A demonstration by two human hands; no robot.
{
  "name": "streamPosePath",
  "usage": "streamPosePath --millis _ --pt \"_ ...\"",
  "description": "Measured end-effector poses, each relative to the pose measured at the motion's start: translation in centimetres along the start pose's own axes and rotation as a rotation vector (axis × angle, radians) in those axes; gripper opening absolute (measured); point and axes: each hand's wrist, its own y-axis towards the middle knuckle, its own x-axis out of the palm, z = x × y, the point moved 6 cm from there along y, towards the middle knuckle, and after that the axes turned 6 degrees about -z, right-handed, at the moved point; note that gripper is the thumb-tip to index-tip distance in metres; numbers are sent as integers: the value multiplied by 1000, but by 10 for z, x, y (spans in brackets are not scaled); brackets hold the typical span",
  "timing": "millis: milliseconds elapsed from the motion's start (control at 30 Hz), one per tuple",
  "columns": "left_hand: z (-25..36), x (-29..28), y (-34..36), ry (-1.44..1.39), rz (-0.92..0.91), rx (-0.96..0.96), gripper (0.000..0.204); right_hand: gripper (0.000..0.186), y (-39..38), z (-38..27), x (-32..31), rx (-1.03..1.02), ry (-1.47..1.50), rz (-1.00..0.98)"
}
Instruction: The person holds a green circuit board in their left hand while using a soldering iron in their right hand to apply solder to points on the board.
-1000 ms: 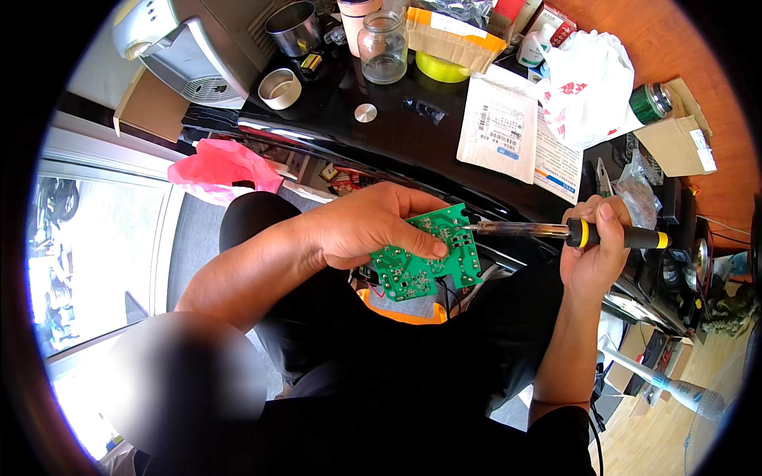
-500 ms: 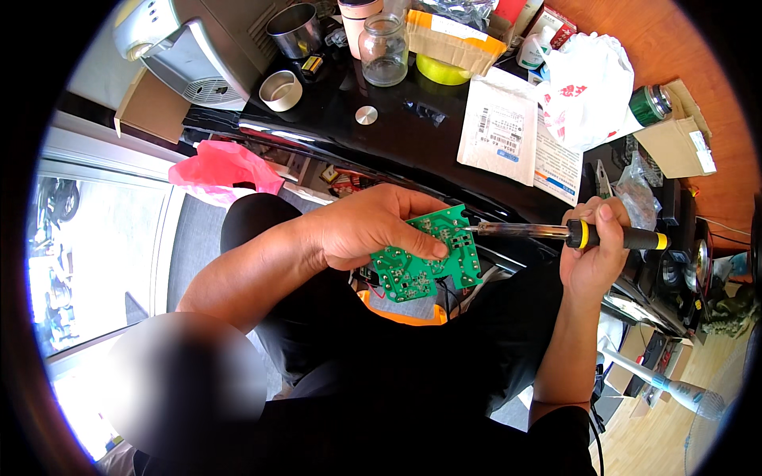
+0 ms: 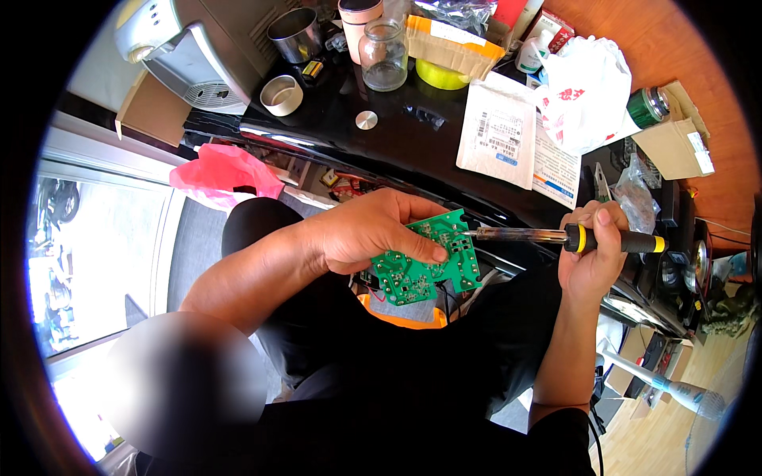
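My left hand [image 3: 379,232] grips a green circuit board [image 3: 409,282] by its left side, the thumb lying across its face. Rows of solder points show on the side turned up. In my right hand [image 3: 591,242] is a soldering iron [image 3: 520,236] with a black and yellow handle and a shiny, brownish metal shaft. It is held nearly level, its tip pointing left over the upper right part of the board. Whether the tip touches the board I cannot tell. Both hands are above my lap, in front of the black desk [image 3: 333,131].
On the desk stand a glass jar [image 3: 384,59], a metal bowl [image 3: 281,96], a steel pot [image 3: 294,36], a paper-like packet [image 3: 498,135] and a white plastic bag [image 3: 587,91]. A pink bag [image 3: 226,174] hangs at the left. Behind my hands is an orange-edged object [image 3: 405,320].
The soldering iron's tip has shifted slightly left, further over the board. The board has tilted a little, and both hands keep their grips.
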Motion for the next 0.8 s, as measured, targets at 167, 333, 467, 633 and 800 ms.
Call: streamPosePath --millis 167,333,467,633,800 --pt "-1 1 0 -4 -8 3 46 18 -1 -1 0 25 35 -36" --pt "1 1 -1 2 8 4 46 17 0 2 -1 17 30 -31" --pt "4 3 -1 -2 12 4 46 17 1 0 1 11 34 -31" --pt "0 1 1 10 -11 -1 46 19 -1 1 -2 33 29 -23" --pt "4 3 -1 22 8 10 45 20 0 0 0 -3 8 -8"
